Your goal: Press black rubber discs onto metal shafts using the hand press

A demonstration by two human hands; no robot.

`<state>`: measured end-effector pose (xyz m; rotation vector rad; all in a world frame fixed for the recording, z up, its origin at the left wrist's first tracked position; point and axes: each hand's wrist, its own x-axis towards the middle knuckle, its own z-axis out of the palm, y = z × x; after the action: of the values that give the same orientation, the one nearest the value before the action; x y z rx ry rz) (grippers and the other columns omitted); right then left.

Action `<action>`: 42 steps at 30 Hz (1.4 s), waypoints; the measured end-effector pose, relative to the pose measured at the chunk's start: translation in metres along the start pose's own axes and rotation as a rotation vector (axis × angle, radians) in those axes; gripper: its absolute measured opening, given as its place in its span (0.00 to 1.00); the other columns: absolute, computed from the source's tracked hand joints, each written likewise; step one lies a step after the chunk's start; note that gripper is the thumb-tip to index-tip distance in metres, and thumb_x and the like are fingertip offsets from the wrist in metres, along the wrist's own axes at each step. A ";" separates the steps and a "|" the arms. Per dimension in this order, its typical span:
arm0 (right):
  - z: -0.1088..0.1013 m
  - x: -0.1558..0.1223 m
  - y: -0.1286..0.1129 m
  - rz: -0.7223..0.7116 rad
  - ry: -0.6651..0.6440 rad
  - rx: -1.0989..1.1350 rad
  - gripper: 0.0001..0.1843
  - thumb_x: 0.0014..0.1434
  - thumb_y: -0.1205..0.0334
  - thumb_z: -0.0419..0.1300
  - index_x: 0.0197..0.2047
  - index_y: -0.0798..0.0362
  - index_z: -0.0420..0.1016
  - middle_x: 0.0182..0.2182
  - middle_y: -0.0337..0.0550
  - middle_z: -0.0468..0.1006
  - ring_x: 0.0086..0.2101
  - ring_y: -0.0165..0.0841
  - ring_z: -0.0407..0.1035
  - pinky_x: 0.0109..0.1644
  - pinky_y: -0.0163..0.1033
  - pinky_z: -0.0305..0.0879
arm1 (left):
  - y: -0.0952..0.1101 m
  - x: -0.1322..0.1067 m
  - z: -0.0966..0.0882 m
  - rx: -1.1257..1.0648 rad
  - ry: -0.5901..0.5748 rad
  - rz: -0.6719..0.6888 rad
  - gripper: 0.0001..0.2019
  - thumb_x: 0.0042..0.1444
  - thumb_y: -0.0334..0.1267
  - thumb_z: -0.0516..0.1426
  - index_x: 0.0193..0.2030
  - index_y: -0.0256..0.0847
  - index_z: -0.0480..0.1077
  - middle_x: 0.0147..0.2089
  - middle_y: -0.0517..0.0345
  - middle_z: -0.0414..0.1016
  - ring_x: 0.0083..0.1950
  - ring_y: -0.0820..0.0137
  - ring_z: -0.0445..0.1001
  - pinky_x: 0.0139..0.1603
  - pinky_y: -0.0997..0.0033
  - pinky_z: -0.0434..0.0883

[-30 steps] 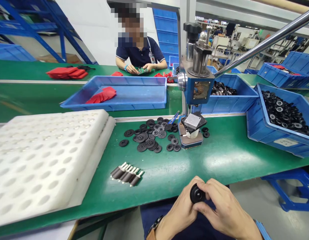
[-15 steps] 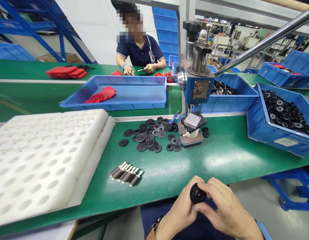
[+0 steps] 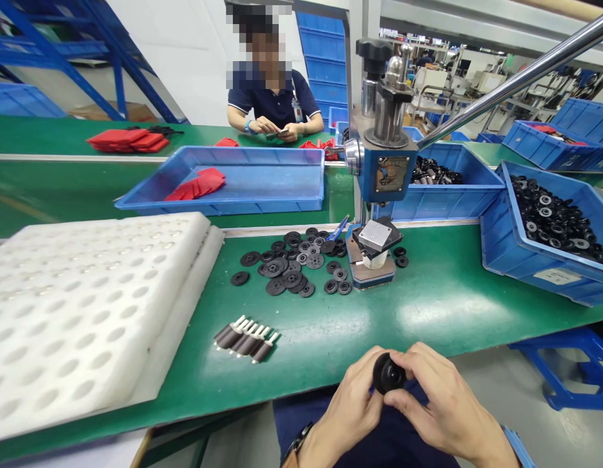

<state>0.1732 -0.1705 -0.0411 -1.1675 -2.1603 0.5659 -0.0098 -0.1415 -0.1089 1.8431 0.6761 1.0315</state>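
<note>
A round black flanged disc [image 3: 389, 373] with a raised centre is held in front of my body, just off the table's near edge. My left hand [image 3: 350, 398] is closed around it from the left, most of its fingers out of sight behind. From the other side my right hand [image 3: 435, 393] pinches the rim between thumb and forefinger. Whatever lies behind the disc is hidden. On the green table [image 3: 325, 338] ahead lie several dark cylinders with white shafts [image 3: 246, 338], side by side, and a heap of loose black discs [image 3: 284, 266].
A hand press [image 3: 384, 162] with a long lever stands at the table's back. White foam trays [image 3: 149, 351] fill the left. A blue tray [image 3: 262, 208] with red pieces lies beyond; a blue bin [image 3: 549, 260] of black parts is at right. A co-worker [image 3: 274, 104] sits opposite.
The disc in my hands has shifted slightly right and up, and its face is turned a little. Across the table, the co-worker's hands have come together.
</note>
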 end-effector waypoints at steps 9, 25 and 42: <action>-0.012 -0.009 0.019 0.273 -0.165 0.257 0.14 0.70 0.57 0.60 0.56 0.47 0.66 0.38 0.38 0.74 0.35 0.32 0.67 0.40 0.36 0.66 | 0.019 -0.007 -0.013 0.350 -0.077 -0.170 0.12 0.63 0.25 0.53 0.48 0.45 0.61 0.38 0.60 0.77 0.35 0.64 0.78 0.36 0.68 0.71; 0.011 -0.028 0.040 0.340 -0.222 0.479 0.16 0.73 0.47 0.57 0.55 0.48 0.65 0.43 0.41 0.71 0.39 0.33 0.66 0.47 0.37 0.65 | 0.023 -0.009 -0.008 0.641 -0.137 -0.023 0.14 0.62 0.22 0.50 0.48 0.45 0.55 0.38 0.57 0.76 0.33 0.60 0.81 0.30 0.65 0.73; 0.006 -0.014 0.022 0.321 -0.142 0.472 0.14 0.72 0.50 0.57 0.52 0.51 0.67 0.37 0.41 0.73 0.35 0.32 0.67 0.42 0.37 0.68 | 0.015 -0.012 -0.007 0.416 -0.052 -0.082 0.11 0.63 0.25 0.47 0.47 0.45 0.58 0.38 0.57 0.73 0.33 0.64 0.75 0.34 0.66 0.71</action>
<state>0.1880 -0.1713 -0.0630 -1.2323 -1.8091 1.2548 -0.0213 -0.1547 -0.0987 2.1663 0.9830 0.8296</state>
